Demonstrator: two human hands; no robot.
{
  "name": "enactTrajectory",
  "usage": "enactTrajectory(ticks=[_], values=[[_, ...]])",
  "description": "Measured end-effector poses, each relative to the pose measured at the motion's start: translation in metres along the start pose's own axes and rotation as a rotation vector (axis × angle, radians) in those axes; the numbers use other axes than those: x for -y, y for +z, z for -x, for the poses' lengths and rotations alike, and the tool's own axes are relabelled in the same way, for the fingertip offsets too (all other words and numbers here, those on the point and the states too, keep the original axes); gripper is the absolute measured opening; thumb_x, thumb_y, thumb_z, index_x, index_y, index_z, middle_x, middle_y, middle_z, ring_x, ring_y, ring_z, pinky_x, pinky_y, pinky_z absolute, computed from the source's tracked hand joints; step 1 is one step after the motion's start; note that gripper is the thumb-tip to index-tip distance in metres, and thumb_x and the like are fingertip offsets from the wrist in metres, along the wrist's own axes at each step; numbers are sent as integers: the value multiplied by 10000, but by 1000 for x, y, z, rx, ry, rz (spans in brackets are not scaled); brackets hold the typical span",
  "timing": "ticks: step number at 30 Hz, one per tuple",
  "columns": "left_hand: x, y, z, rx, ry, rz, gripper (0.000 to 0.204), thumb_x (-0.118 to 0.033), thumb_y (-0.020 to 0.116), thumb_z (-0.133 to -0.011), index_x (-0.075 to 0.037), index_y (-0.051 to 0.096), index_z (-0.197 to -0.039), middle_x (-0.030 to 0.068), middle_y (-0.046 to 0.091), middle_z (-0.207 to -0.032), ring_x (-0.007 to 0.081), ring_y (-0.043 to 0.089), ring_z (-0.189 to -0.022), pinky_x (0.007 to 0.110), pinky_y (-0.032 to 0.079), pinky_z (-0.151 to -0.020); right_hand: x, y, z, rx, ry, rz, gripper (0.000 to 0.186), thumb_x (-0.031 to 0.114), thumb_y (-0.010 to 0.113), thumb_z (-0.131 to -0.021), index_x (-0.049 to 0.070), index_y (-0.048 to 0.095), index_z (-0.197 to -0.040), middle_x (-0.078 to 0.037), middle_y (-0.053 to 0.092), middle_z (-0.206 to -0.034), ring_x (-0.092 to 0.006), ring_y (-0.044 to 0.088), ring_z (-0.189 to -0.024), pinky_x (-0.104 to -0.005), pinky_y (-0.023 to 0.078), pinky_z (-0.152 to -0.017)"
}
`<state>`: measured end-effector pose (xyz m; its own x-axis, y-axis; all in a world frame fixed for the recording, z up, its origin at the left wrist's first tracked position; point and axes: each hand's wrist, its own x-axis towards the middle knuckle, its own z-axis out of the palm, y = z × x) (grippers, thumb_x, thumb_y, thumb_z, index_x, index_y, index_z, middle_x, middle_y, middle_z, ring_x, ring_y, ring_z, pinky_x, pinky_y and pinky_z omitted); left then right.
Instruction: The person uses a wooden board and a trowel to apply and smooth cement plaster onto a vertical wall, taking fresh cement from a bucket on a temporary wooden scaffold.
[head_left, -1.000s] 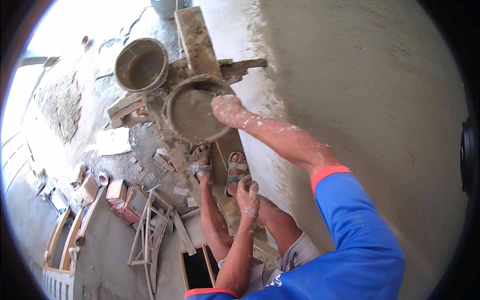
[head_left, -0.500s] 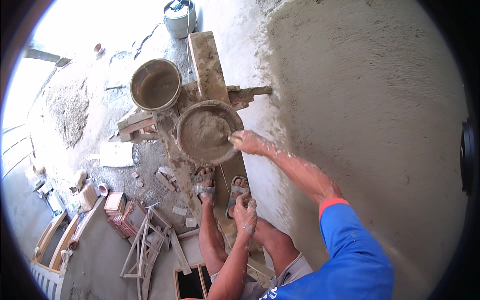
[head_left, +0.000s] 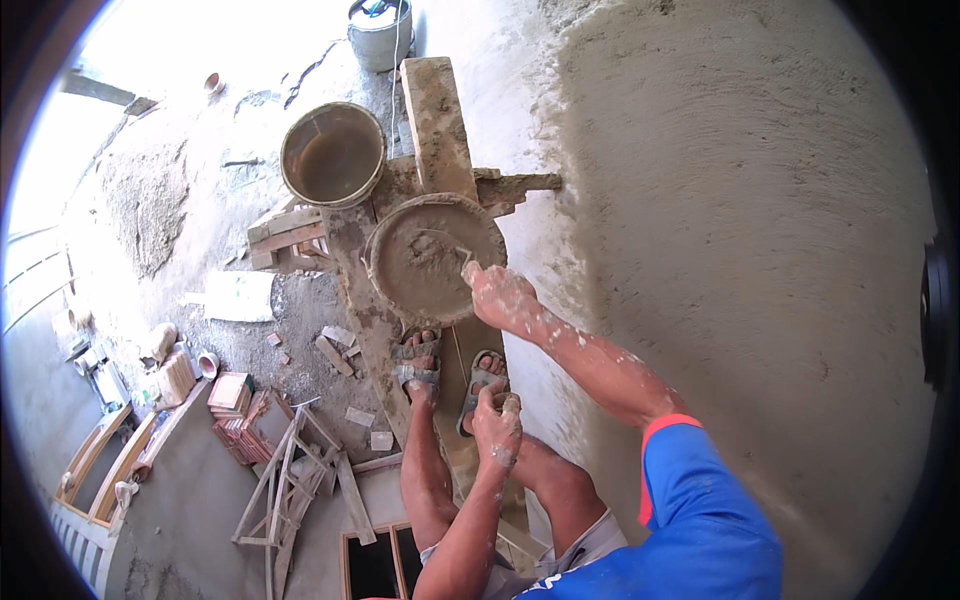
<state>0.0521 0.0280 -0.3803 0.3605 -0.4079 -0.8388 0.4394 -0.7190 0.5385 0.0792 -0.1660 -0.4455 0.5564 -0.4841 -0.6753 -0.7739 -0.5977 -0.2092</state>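
Observation:
My right hand point(head_left: 505, 298) grips a trowel point(head_left: 462, 258) whose blade is in grey mortar point(head_left: 430, 268), inside a round basin point(head_left: 385, 250) on a dirty plank scaffold point(head_left: 355, 290). Lower down, my left hand point(head_left: 497, 425) is closed above my right leg; I cannot make out what, if anything, it holds. My sandalled feet point(head_left: 418, 355) stand on the boards just below the basin. A bucket of murky grey water point(head_left: 298, 155) sits beside the basin, up and to the left.
A plastered wall point(head_left: 750, 200) runs along the right. An upright board point(head_left: 432, 130) and a container point(head_left: 375, 40) are at the top. Down left lie rubble point(head_left: 340, 355), stacked tiles point(head_left: 240, 420), a wooden trestle point(head_left: 290, 485) and door frames point(head_left: 130, 465).
My right hand and trowel have worked within the basin, and the mortar's lumpy middle has changed shape. The view has shifted, so the basin and bucket appear further right.

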Motion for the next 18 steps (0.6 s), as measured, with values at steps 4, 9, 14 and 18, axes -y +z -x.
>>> enactTrajectory(ticks=[4, 9, 14, 18], values=[[-9, 7, 6, 55, 41, -2, 338, -107, 566, -823, 29, 572, -1132, 185, 667, -951, 260, 639, -881, 358, 489, -790, -32, 62, -11, -17, -16, 443, 413, 111, 609, -782, -17, 547, -1170, -125, 683, -844, -231, 698, -787, -355, 558, -544], [-5, -6, 2, -1, -2, -2, 366, -128, 560, -822, 25, 562, -1155, 218, 666, -962, 290, 647, -888, 374, 490, -789, 13, 30, -6, 65, -126, 278, 482, 125, 615, -784, -8, 505, -1234, -168, 668, -856, -237, 697, -788, -349, 558, -554], [-13, 5, 4, 33, 18, -47, 386, -146, 558, -825, 22, 553, -1172, 215, 663, -986, 290, 648, -881, 369, 487, -790, -29, 75, -12, -132, -140, 575, 240, 139, 571, -802, 33, 570, -1017, -104, 648, -789, -253, 679, -703, -344, 539, -531], [-7, -7, 4, -9, -47, 3, 406, -172, 561, -836, 12, 541, -1198, 210, 663, -983, 298, 644, -875, 373, 482, -797, 8, -36, 30, -25, -248, 352, 141, 116, 541, -813, 46, 570, -933, -143, 676, -810, -269, 691, -765, -395, 552, -572]])
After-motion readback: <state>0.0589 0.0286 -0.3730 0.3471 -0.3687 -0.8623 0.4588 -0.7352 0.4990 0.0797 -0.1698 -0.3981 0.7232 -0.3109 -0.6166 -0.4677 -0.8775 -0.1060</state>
